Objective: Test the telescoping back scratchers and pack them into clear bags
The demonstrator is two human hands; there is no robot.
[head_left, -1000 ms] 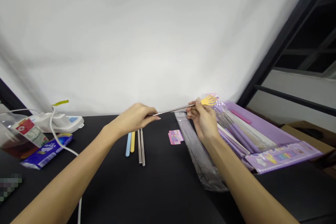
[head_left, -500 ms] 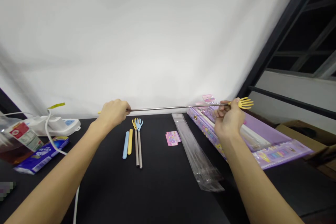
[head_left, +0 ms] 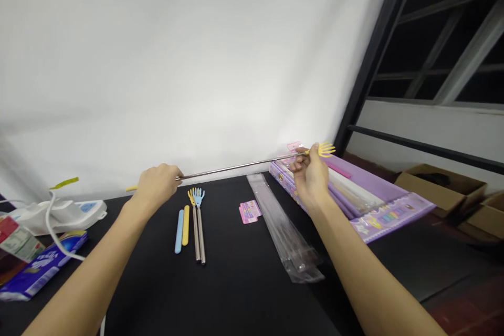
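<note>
A telescopic back scratcher (head_left: 236, 167) with a yellow claw head stretches between my hands above the table. My left hand (head_left: 157, 181) is closed around its handle end, and a yellow tip pokes out to the left. Near the claw, my right hand (head_left: 313, 173) pinches the metal rod. Below lie two metal rods with claw heads, a yellow-headed one (head_left: 196, 231) and a blue-headed one (head_left: 201, 231). Beside them are a blue handle (head_left: 179, 231) and a yellow handle (head_left: 186, 226). Pink cards (head_left: 249, 212) rest on the black table (head_left: 232, 294).
Clear plastic sleeves (head_left: 279, 231) lie right of the cards. An opened purple box (head_left: 388, 215) holds wrapped items behind my right arm. At left are a white power strip (head_left: 79, 215), its cable, a blue packet (head_left: 39, 270) and a drink container. Cardboard boxes (head_left: 441, 189) stand at right.
My view has turned to the right, so things sit farther left. More yellow handle shows past my left hand, and the rod tilts more, right end higher. Both hands keep their hold.
</note>
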